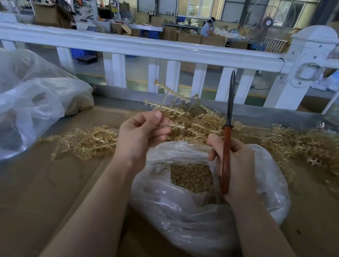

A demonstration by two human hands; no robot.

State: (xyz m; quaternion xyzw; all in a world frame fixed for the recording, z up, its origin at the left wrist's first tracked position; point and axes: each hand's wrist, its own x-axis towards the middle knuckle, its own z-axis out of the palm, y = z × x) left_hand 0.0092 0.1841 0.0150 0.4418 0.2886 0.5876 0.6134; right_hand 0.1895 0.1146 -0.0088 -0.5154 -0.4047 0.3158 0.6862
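My left hand pinches a translucent golden plastic sprue with toothed branches, lifted above the table. My right hand grips the red handles of a pair of scissors, whose dark blades point straight up and are closed. Below and between my hands sits an open clear plastic bag holding many small golden pieces. The sprue is left of the blades and apart from them.
Heaps of golden sprues lie behind the bag, at the left and at the right on the cardboard-covered table. A big clear plastic bag sits at the left. A white railing closes the far edge.
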